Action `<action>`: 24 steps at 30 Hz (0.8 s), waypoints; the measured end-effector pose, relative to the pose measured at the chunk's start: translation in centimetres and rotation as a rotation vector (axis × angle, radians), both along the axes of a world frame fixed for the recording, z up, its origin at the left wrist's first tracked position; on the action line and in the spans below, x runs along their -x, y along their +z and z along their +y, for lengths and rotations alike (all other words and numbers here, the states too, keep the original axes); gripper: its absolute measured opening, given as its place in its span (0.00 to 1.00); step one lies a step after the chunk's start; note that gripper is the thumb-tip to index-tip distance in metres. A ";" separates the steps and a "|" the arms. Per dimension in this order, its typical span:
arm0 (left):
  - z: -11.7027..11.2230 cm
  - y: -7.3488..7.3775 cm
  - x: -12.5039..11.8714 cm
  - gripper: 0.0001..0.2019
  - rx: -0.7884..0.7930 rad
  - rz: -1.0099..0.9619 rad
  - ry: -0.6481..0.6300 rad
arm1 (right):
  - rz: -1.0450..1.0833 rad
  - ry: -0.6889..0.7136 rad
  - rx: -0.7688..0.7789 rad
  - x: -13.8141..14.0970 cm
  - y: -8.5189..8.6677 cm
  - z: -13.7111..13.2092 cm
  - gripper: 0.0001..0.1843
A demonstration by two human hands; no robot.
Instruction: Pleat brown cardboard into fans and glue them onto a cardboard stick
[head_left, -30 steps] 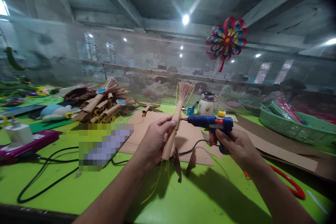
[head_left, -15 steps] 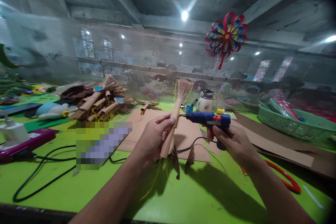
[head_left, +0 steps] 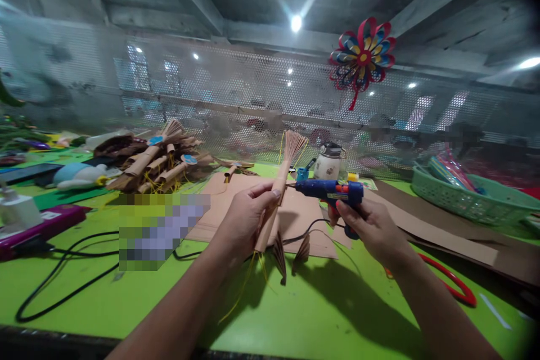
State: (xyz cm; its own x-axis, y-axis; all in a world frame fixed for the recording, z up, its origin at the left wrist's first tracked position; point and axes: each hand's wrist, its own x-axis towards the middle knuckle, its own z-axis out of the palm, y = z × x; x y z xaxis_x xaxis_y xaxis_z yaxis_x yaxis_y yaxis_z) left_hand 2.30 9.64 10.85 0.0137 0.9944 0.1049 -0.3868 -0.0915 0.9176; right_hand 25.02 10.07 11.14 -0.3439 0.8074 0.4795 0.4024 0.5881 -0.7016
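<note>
My left hand (head_left: 248, 216) is closed around a rolled brown paper figure (head_left: 267, 230), which has a pleated fan top and yellow strings at both ends. A blue hot glue gun (head_left: 333, 190) is gripped in my right hand (head_left: 365, 222), one finger at its trigger. Its nozzle points left at the paper roll, near my left thumb; whether it touches I cannot tell. Below the figure, small pleated paper pieces (head_left: 302, 252) stand on the green table (head_left: 329, 320). Behind lies a flat sheet of brown paper (head_left: 219, 197).
Similar paper figures (head_left: 164, 160) are piled at the left back. A purple power strip (head_left: 46, 228) and black cable (head_left: 42, 287) lie left. Red-handled scissors (head_left: 455, 287), paper strips (head_left: 447, 236) and a green basket (head_left: 472, 197) are right. A jar (head_left: 328, 163) stands behind.
The view has shifted slightly. Both hands keep their holds, and the glue gun's nozzle stays beside the paper roll.
</note>
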 end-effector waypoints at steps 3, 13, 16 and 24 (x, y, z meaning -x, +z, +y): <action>-0.1 0.1 -0.1 0.15 -0.010 0.011 -0.007 | 0.004 0.005 -0.008 0.0 -0.1 0.0 0.21; -0.1 0.2 0.3 0.16 -0.028 0.011 -0.031 | -0.016 -0.012 -0.023 0.1 0.3 -0.3 0.21; -0.2 0.3 0.3 0.15 -0.030 0.015 -0.041 | -0.018 -0.010 -0.027 0.1 0.3 -0.3 0.20; 0.0 0.1 0.3 0.16 -0.009 -0.003 -0.044 | -0.023 -0.024 -0.033 0.0 0.2 -0.3 0.21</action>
State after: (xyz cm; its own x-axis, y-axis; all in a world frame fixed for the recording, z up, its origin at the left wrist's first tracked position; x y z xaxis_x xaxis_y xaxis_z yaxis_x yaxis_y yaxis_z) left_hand 1.98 9.61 10.97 0.0573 0.9918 0.1141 -0.3931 -0.0827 0.9158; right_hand 25.04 9.81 11.38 -0.3354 0.7993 0.4987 0.4326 0.6009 -0.6722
